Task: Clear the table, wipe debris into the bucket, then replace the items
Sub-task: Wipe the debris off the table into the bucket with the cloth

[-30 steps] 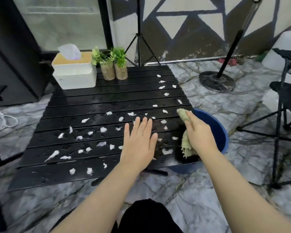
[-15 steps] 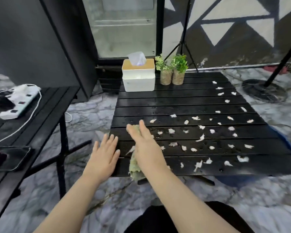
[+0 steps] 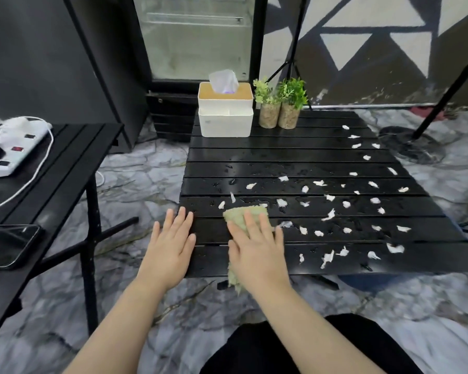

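Observation:
A black slatted table [image 3: 295, 155] is strewn with several white paper scraps [image 3: 327, 214], mostly on its right half. My right hand [image 3: 257, 249] presses flat on a green cloth [image 3: 241, 215] at the table's near left part, fingers straight. My left hand [image 3: 172, 244] lies flat, fingers spread, over the table's near left corner. A white tissue box [image 3: 225, 117] and two small potted plants [image 3: 280, 106] stand at the far edge. Only a dark blue sliver of the bucket [image 3: 368, 283] shows under the table's near right edge.
A second black table [image 3: 65, 163] at the left carries a white power strip [image 3: 14, 143] and a phone [image 3: 10, 245]. A glass-door fridge [image 3: 200, 36] stands behind. A tripod and a stand base [image 3: 414, 145] are at the right on the marble floor.
My right hand carried the cloth from the bucket side across to the table's near left and now presses it flat. My left hand shifted left to the corner. The view swung left.

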Available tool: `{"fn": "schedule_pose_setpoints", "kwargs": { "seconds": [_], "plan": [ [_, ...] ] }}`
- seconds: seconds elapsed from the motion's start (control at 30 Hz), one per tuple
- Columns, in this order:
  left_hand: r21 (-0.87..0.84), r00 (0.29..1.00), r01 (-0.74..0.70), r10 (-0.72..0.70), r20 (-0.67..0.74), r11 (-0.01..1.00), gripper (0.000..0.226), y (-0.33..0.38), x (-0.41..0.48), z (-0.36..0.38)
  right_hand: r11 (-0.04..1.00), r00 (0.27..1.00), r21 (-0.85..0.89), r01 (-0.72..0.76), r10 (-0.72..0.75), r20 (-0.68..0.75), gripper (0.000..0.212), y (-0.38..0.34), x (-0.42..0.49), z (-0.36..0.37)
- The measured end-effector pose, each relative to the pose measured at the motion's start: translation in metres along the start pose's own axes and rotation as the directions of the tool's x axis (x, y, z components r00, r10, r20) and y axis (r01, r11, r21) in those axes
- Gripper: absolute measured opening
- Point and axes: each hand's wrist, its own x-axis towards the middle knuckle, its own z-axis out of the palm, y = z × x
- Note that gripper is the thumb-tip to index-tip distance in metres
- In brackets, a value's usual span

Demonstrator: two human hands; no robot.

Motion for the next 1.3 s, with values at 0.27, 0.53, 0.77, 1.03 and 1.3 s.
{"fn": "schedule_pose_setpoints", "kwargs": {
  "seconds": [0.27, 0.53, 0.77, 1.03, 1.3],
  "plan": [
    [0.008, 1.0, 0.023, -0.023, 0.014, 1.0, 0.052, 0.002, 0.0, 0.0, 0.99, 0.986, 0.039, -0.139, 0.142, -0.084, 0.062, 0.049, 0.008, -0.028],
    [0.002, 0.999, 0.039, -0.039, 0.03, 0.999, 0.052, 0.003, 0.0, -0.001, 0.982, 0.979, 0.083, 0.172, -0.179, 0.098, 0.062, -0.027, 0.005, -0.009],
    [0.019, 0.998, 0.031, -0.032, 0.047, 0.999, 0.052, 0.005, 0.013, -0.01, 0.995, 0.996, 0.061, -0.078, 0.076, 0.034, 0.071, 0.058, 0.008, -0.034],
    [0.127, 0.996, 0.055, -0.065, 0.069, 0.99, 0.052, -0.006, 0.072, -0.018, 0.98, 0.988, 0.152, 0.13, -0.115, -0.101, 0.061, -0.017, 0.092, -0.032],
    [0.102, 0.998, 0.047, -0.052, 0.048, 0.994, 0.051, -0.017, 0.071, -0.009, 0.998, 0.998, -0.06, 0.027, -0.024, 0.054, 0.065, -0.005, 0.115, 0.013]
  ]
}}
